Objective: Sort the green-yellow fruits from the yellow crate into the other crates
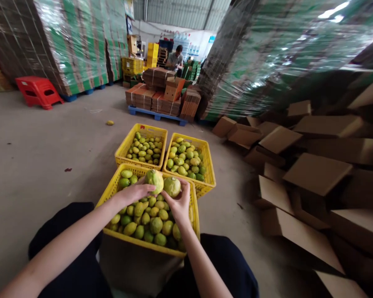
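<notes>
Here, near the centre of the frame, two green-yellow lemons sit side by side in the person's grip, above the far part of the near crate [144, 243]. The left hand [139, 190] has its thumb laid across the lower face of the left-hand lemon [154, 180]; its other fingers are mostly hidden behind the fruit. The right hand [180, 202] pinches the right-hand lemon [172, 187] between the thumb at its lower left and fingers curled round its right side. Each fruit is nearest its own hand, on the inner side of the grip; the left-hand one looks slightly higher, and whether they touch is unclear. The right-hand lemon looks nearly round, so its long axis is hard to read. Below lie heaped lemons [156, 225], with a back-left crate [136, 162] and a back-right crate [210, 174] just beyond, also holding lemons.
</notes>
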Demonstrator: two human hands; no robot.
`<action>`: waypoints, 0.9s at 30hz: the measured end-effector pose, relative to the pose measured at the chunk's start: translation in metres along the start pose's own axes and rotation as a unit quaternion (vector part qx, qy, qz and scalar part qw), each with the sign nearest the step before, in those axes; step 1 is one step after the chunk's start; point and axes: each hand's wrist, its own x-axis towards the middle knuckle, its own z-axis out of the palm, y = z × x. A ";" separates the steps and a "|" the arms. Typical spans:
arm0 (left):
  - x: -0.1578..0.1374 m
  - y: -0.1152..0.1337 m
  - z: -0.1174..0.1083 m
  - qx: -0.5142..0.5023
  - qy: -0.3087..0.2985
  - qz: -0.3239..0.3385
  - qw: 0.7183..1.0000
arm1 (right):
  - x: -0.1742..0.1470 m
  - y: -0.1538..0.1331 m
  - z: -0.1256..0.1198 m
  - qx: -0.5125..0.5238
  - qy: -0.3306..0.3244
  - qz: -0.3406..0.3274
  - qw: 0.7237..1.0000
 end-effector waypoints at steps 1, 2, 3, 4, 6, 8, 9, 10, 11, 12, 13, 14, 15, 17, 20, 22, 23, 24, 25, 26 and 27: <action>-0.002 0.002 0.001 0.025 0.000 0.004 1.000 | 0.001 -0.001 0.000 0.003 -0.004 -0.001 1.000; -0.003 0.004 0.002 0.048 -0.002 0.010 0.999 | 0.002 -0.003 -0.001 0.007 -0.002 -0.003 1.000; -0.004 0.006 0.002 0.066 -0.004 0.017 0.998 | 0.003 -0.004 -0.002 0.009 0.004 -0.006 1.000; -0.005 0.008 0.002 0.075 -0.003 0.023 0.997 | 0.004 -0.005 -0.003 0.010 0.011 -0.010 1.000; -0.005 0.009 0.001 0.076 0.003 0.024 0.997 | 0.008 -0.007 -0.005 0.011 0.023 -0.021 0.999; -0.003 0.008 -0.001 0.072 0.019 0.022 0.997 | 0.011 -0.007 -0.008 0.018 0.020 -0.023 0.999; -0.001 0.008 -0.003 0.075 0.029 0.025 0.996 | 0.012 -0.007 -0.008 0.024 0.017 -0.019 0.999; 0.001 0.007 -0.004 0.081 0.041 0.030 0.995 | 0.012 -0.006 -0.008 0.032 0.016 -0.013 0.999; 0.003 0.007 -0.005 0.091 0.055 0.038 0.994 | 0.012 -0.006 -0.008 0.042 0.017 -0.005 0.999; 0.004 0.007 -0.006 0.102 0.070 0.046 0.991 | 0.012 -0.006 -0.008 0.052 0.020 0.004 0.998; 0.005 0.007 -0.006 0.116 0.081 0.052 0.989 | 0.012 -0.006 -0.008 0.062 0.021 0.016 0.998; 0.006 0.007 -0.006 0.132 0.087 0.054 0.986 | 0.011 -0.006 -0.008 0.070 0.021 0.030 0.997; 0.006 0.007 -0.006 0.151 0.088 0.055 0.983 | 0.010 -0.006 -0.008 0.077 0.019 0.045 0.996; 0.005 0.007 -0.006 0.194 0.083 0.056 0.976 | 0.009 -0.008 -0.009 0.083 0.013 0.065 0.994; 0.002 0.006 -0.005 0.258 0.094 0.071 0.959 | 0.007 -0.011 -0.013 0.073 -0.002 0.053 0.996; 0.000 0.006 -0.004 0.292 0.105 0.081 0.947 | 0.007 -0.013 -0.017 0.055 -0.013 0.032 0.998; -0.001 0.006 -0.004 0.306 0.107 0.086 0.942 | 0.007 -0.014 -0.018 0.047 -0.018 0.023 0.998; -0.001 0.007 -0.004 0.319 0.107 0.092 0.937 | 0.006 -0.014 -0.018 0.042 -0.022 0.015 0.999; -0.002 0.007 -0.004 0.330 0.107 0.100 0.932 | 0.006 -0.015 -0.019 0.037 -0.025 0.007 0.999; -0.002 0.007 -0.004 0.337 0.108 0.109 0.929 | 0.006 -0.015 -0.019 0.030 -0.027 -0.002 0.999; -0.003 0.007 -0.003 0.339 0.110 0.116 0.927 | 0.006 -0.016 -0.019 0.021 -0.029 -0.011 0.999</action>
